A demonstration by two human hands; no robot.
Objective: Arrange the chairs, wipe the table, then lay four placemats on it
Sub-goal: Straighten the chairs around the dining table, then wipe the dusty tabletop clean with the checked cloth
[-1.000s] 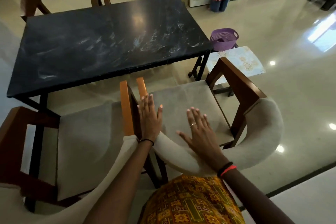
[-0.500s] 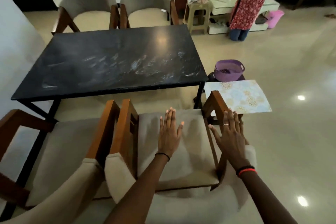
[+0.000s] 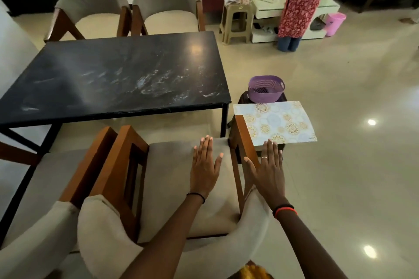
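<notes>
Smeared black table, four grey chairs, patterned placemats beside.

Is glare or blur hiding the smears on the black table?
Head view: one small glare spot near the far right corner of the table; the pale smears read clearly; light reflections dot the floor at right; frame edges bow.

The left hand and right hand stretch forward side by side, palms down, fingers straight, thumbs splayed.
</notes>
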